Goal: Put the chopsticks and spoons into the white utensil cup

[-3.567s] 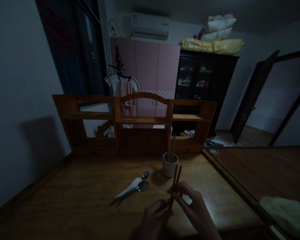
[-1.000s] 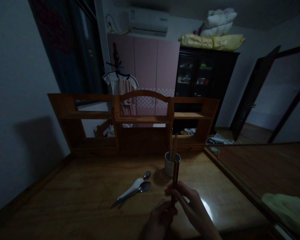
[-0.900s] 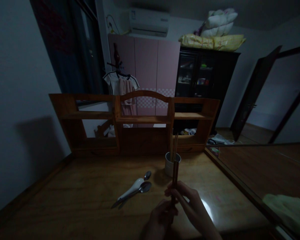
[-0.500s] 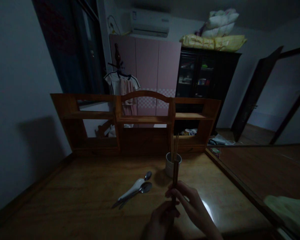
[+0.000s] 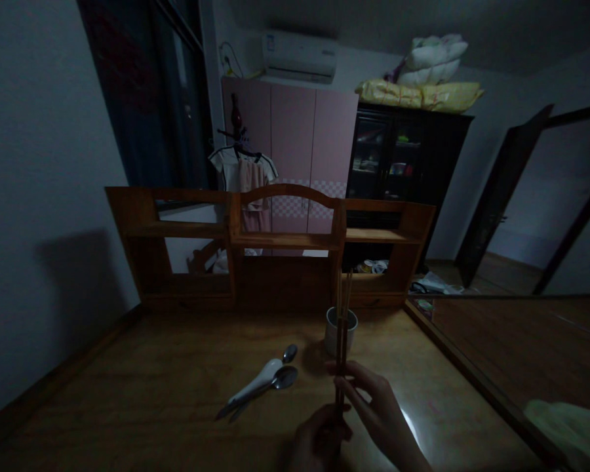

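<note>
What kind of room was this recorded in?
Probably a bedroom or living space at home: a pink wardrobe, clothes on a rack and bundled bedding atop a dark cabinet.

Dark chopsticks (image 5: 345, 347) closer together than before, seemingly more upright.

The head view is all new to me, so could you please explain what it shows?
There is no robot here: a camera worn on a person's head looks forward and down at two bare hands. The left hand grips a bunch of dark chopsticks low down; the right hand pinches them higher up. Just beyond, on the wooden table, stands a cup with thin, pale sticks in it. To its left lie a white spoon and two metal spoons. A wooden shelf rises behind.
</note>
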Tool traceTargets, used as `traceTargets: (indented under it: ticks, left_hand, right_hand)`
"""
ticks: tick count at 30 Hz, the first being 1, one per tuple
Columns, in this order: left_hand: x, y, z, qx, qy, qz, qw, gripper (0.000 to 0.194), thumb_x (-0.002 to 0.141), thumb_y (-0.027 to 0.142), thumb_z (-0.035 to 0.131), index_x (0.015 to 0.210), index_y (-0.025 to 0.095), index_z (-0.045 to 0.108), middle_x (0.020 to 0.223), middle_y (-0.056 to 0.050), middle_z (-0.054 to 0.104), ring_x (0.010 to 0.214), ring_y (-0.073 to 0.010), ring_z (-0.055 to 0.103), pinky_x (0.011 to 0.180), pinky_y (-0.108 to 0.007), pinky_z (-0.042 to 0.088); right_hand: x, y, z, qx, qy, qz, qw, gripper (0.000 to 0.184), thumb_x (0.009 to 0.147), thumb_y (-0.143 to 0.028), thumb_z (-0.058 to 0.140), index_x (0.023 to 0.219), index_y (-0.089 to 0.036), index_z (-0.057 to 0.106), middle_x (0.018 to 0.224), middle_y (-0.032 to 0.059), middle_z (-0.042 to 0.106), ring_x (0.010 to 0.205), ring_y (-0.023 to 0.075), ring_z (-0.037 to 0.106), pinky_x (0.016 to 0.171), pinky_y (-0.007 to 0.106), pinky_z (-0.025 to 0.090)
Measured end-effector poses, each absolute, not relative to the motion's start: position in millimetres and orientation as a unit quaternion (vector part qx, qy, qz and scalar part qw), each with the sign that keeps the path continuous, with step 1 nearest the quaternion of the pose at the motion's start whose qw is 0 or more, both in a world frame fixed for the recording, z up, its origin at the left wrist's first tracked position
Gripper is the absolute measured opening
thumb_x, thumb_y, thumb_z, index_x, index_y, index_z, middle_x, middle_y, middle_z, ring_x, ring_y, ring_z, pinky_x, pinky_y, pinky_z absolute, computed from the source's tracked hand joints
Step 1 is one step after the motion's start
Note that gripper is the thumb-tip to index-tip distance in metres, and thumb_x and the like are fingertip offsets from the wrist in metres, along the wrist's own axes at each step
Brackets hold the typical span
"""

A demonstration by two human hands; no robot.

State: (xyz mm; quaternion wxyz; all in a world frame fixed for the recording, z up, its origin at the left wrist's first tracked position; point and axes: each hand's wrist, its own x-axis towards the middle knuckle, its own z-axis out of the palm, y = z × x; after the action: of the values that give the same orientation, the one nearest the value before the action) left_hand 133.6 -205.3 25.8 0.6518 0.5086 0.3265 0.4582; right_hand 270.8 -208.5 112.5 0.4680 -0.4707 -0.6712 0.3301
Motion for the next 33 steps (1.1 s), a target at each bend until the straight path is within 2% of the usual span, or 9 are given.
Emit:
traceTargets:
  ticks: [5, 7, 10, 12, 15, 20, 23, 28, 33]
  left_hand:
    - [132.0, -199.7, 10.4, 0.521, 0.296, 0.443, 0.667, 0.056, 0.070, 0.060, 0.068, 0.108, 0.019, 0.068, 0.075, -0.003, 0.064, 0.056, -0.0096, 0.047, 0.053, -0.021, 0.032]
    - [133.9, -198.2, 3.3, 0.490, 0.300, 0.440, 0.690, 0.055, 0.068, 0.059, 0.071, 0.107, 0.020, 0.068, 0.080, -0.003, 0.064, 0.054, -0.0078, 0.047, 0.051, -0.020, 0.033]
    - [137.3, -198.6, -3.1, 0.437, 0.331, 0.476, 0.687, 0.057, 0.058, 0.055, 0.080, 0.104, 0.023, 0.070, 0.097, -0.005, 0.065, 0.063, -0.0095, 0.055, 0.059, -0.021, 0.043]
    - [138.4, -200.3, -4.5, 0.429, 0.347, 0.507, 0.662, 0.056, 0.056, 0.054, 0.082, 0.103, 0.024, 0.070, 0.105, -0.006, 0.063, 0.074, -0.0133, 0.060, 0.069, -0.024, 0.049]
    - [137.2, -201.7, -4.7, 0.470, 0.358, 0.526, 0.612, 0.050, 0.065, 0.055, 0.076, 0.102, 0.023, 0.070, 0.105, -0.007, 0.061, 0.084, -0.0176, 0.062, 0.077, -0.029, 0.052]
    - [132.1, -197.2, -7.0, 0.579, 0.398, 0.533, 0.471, 0.035, 0.080, 0.048, 0.062, 0.104, 0.023, 0.070, 0.113, -0.009, 0.063, 0.102, -0.0229, 0.061, 0.090, -0.033, 0.051]
    - [131.1, -194.8, -9.4, 0.630, 0.415, 0.518, 0.402, 0.025, 0.084, 0.041, 0.058, 0.098, 0.024, 0.071, 0.117, -0.009, 0.063, 0.110, -0.0239, 0.059, 0.097, -0.034, 0.047]
    - [131.2, -194.9, -9.0, 0.650, 0.416, 0.487, 0.408, 0.032, 0.088, 0.046, 0.048, 0.095, 0.023, 0.070, 0.115, -0.009, 0.062, 0.101, -0.0214, 0.062, 0.077, -0.025, 0.054]
    - [129.9, -192.6, -10.1, 0.659, 0.397, 0.477, 0.425, 0.038, 0.089, 0.049, 0.046, 0.094, 0.021, 0.071, 0.114, -0.012, 0.062, 0.087, -0.0192, 0.063, 0.068, -0.023, 0.053]
  right_hand:
    - [274.1, -195.9, 125.3, -0.464, -0.737, 0.289, 0.397, 0.022, 0.093, -0.035, 0.053, 0.081, -0.017, 0.060, 0.073, 0.0015, 0.061, 0.067, 0.0155, 0.061, 0.058, 0.023, 0.049]
    - [275.4, -191.5, 134.9, -0.435, -0.749, 0.333, 0.372, 0.023, 0.094, -0.036, 0.052, 0.084, -0.017, 0.059, 0.073, 0.0007, 0.060, 0.063, 0.0139, 0.060, 0.054, 0.022, 0.048]
    - [283.8, -182.1, 157.6, -0.401, -0.758, 0.354, 0.372, 0.022, 0.092, -0.037, 0.054, 0.088, -0.016, 0.059, 0.078, 0.0014, 0.060, 0.063, 0.0132, 0.060, 0.054, 0.022, 0.049]
    - [296.6, -172.5, 179.1, -0.395, -0.763, 0.339, 0.383, 0.023, 0.092, -0.038, 0.055, 0.092, -0.016, 0.060, 0.080, 0.0025, 0.061, 0.065, 0.0140, 0.060, 0.056, 0.023, 0.050]
    - [324.2, -152.6, 215.2, -0.403, -0.748, 0.269, 0.454, 0.024, 0.089, -0.040, 0.059, 0.094, -0.017, 0.063, 0.076, 0.0020, 0.063, 0.065, 0.0148, 0.061, 0.059, 0.024, 0.051]
    - [369.5, -108.4, 249.7, -0.436, -0.686, 0.188, 0.551, 0.029, 0.083, -0.044, 0.065, 0.096, -0.018, 0.062, 0.083, 0.0048, 0.068, 0.071, 0.0195, 0.066, 0.065, 0.029, 0.055]
    - [385.8, -80.5, 242.5, -0.443, -0.677, 0.202, 0.552, 0.033, 0.079, -0.048, 0.067, 0.091, -0.018, 0.061, 0.078, 0.0042, 0.068, 0.065, 0.0212, 0.067, 0.063, 0.033, 0.057]
    - [390.8, -48.2, 201.6, -0.521, -0.664, 0.225, 0.487, 0.033, 0.073, -0.046, 0.071, 0.088, -0.017, 0.065, 0.082, 0.0056, 0.072, 0.077, 0.0259, 0.069, 0.066, 0.032, 0.057]
    - [383.9, -32.5, 162.6, -0.540, -0.650, 0.285, 0.453, 0.032, 0.072, -0.046, 0.068, 0.085, -0.016, 0.064, 0.072, 0.0061, 0.072, 0.066, 0.0265, 0.071, 0.057, 0.034, 0.057]
